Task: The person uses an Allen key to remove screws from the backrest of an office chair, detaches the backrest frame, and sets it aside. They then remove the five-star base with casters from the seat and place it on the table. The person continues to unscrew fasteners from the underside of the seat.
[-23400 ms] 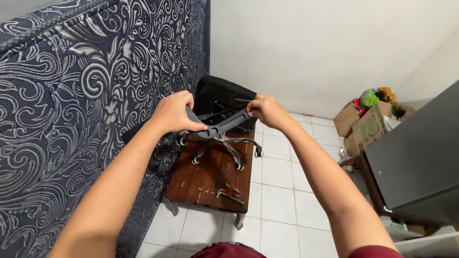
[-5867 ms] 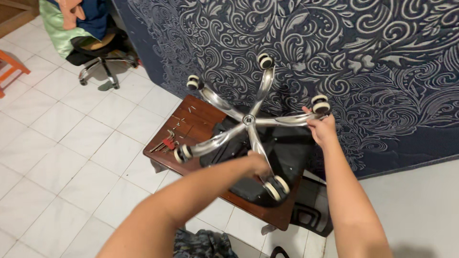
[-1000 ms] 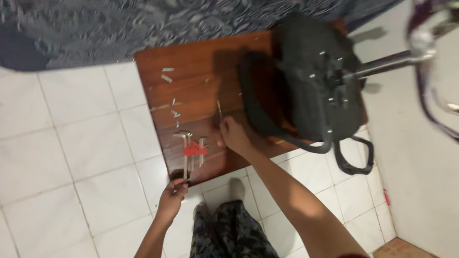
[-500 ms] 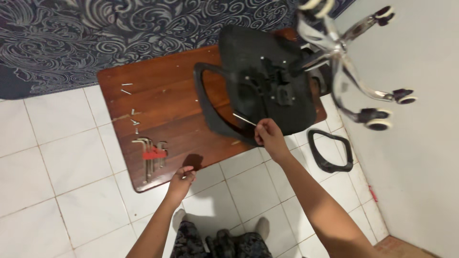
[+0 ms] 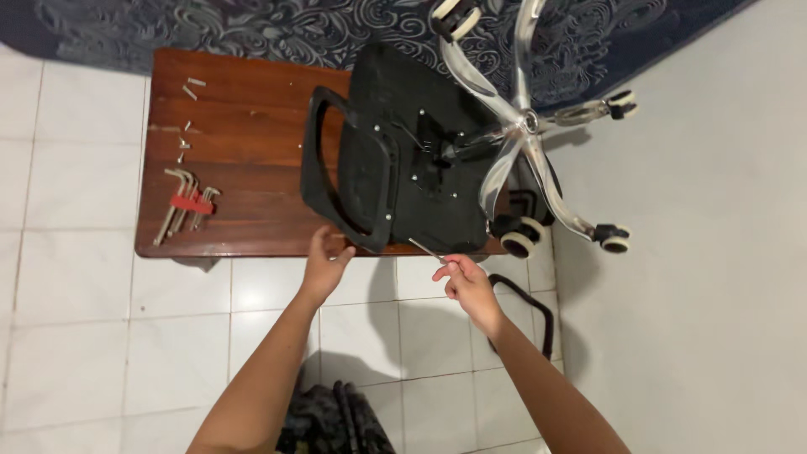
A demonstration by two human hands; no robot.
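Right hand (image 5: 464, 284) pinches a thin metal hex key (image 5: 426, 249) beside the upturned black chair seat (image 5: 412, 160); left hand (image 5: 324, 262), seemingly loose, touches the wooden table (image 5: 244, 126) edge.

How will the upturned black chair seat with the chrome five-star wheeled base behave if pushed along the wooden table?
The black chair seat probably feels top-heavy: its chrome five-star base sticks up and overhangs the brown wooden table. It may tip toward that side. The castors touch nothing, so rolling seems unlikely.
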